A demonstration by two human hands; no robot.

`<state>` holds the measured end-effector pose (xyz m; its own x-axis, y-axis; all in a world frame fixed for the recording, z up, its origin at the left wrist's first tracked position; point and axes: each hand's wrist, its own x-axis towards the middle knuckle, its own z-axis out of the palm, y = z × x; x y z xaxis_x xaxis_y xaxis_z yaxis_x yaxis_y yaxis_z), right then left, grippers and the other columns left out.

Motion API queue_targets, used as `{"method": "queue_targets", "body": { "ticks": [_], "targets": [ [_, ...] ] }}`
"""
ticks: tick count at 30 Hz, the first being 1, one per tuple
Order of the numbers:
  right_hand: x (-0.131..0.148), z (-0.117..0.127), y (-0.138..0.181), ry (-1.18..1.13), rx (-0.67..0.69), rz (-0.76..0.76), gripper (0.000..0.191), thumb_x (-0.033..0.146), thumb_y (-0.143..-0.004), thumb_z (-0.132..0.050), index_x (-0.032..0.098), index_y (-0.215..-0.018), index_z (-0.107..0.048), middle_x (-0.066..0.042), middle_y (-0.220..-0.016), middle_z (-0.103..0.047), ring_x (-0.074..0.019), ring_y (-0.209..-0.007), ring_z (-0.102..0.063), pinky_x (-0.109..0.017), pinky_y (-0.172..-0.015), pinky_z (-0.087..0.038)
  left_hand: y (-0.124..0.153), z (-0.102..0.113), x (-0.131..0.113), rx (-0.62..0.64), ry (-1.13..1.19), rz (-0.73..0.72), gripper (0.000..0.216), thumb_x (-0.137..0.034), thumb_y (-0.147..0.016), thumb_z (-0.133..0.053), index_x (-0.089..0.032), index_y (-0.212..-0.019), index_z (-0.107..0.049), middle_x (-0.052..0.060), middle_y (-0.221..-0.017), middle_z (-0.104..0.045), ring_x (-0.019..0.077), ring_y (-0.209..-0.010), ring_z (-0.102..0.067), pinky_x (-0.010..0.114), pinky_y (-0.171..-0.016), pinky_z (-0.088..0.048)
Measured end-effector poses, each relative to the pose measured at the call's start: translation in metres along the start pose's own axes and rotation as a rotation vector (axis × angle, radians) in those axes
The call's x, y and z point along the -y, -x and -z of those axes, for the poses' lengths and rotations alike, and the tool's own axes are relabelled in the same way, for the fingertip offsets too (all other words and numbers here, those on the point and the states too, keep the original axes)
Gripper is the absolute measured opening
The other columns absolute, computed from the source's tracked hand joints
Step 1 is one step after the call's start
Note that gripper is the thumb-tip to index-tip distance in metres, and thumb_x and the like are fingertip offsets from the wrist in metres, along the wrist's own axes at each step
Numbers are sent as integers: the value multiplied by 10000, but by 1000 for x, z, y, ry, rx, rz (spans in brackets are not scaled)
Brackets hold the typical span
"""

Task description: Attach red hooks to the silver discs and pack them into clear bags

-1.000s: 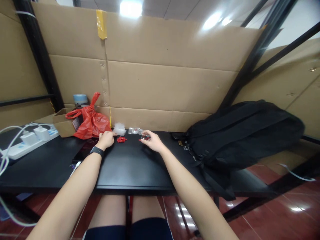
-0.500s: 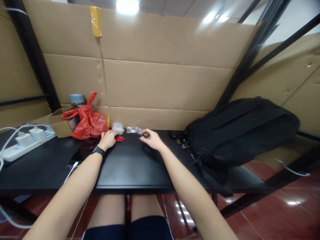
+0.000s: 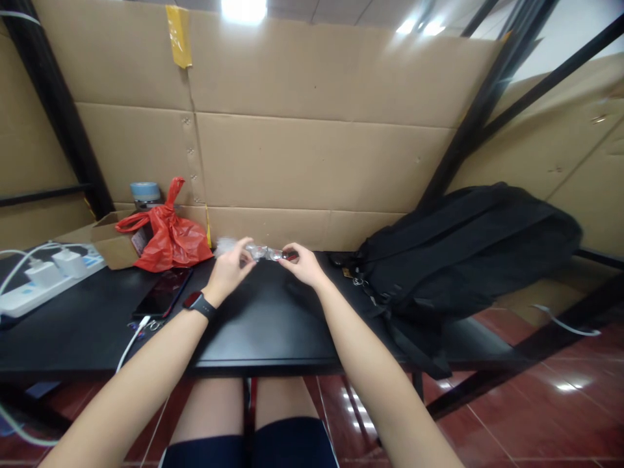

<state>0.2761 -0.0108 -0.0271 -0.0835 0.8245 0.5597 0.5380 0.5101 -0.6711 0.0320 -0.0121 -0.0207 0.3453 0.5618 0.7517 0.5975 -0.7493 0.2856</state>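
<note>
Right hand (image 3: pixel 303 265) pinches a small red-and-dark piece (image 3: pixel 291 257) — left hand (image 3: pixel 229 270) half-curled beside clear packets (image 3: pixel 266 253), its grip unclear.

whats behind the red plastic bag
Behind the red plastic bag, a blue-lidded container and the cardboard wall show. A cardboard box is partly covered at the bag's left side. The container's lower part is hidden, as is anything fully behind the bag.

From here the clear packets (image 3: pixel 266 252) look like shiny plastic film, the knotted bag (image 3: pixel 173 240) thin, glossy, crinkled plastic, the backpack (image 3: pixel 478 260) dull cloth; the wall panel (image 3: pixel 297 162) is matt cardboard, the tabletop (image 3: pixel 277 325) smooth with a soft sheen, the floor tiles (image 3: pixel 511 403) polished and reflective
</note>
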Motion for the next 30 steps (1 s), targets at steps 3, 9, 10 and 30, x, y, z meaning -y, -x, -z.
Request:
{"method": "queue_targets", "body": {
  "ticks": [3,9,10,30],
  "targets": [
    [-5,3,-2,16,-22,16,294,344,-755,-692,199,-1001,-623,-63,-1010,-696,-154,-739,-659,-303,-723,-547,4,-20,-12,192,-23,-78,355,-193,-867,-621,-214,-1216,-562,9,-861,-701,178,-804,-664,283,-788,-499],
    [-5,7,-1,47,8,-5,331,330,-728,-718,204,-1016,-613,-64,-1032,-692,-142,-699,-660,-300,-713,-550,12,-36,-13,479,-38,-132,78,-255,-878,-600,-200,-893,-654,36,-880,-698,183,-813,-656,292,-809,-495],
    [-4,8,0,52,19,-9,327,328,-724,-722,203,-1007,-615,-59,-1008,-696,-142,-698,-658,-296,-711,-547,14,-37,-11,497,-28,-135,105,-268,-890,-581,-203,-919,-657,44,-929,-699,188,-863,-658,293,-833,-495],
    [2,20,7,223,432,-94,384,316,-583,-839,201,-903,-661,13,-769,-714,-148,-661,-646,-242,-639,-470,21,-31,-9,702,-161,73,472,-541,-952,-411,-424,-1404,-479,88,-1512,-439,390,-1331,-382,639,-1039,-295]
  ]
}}
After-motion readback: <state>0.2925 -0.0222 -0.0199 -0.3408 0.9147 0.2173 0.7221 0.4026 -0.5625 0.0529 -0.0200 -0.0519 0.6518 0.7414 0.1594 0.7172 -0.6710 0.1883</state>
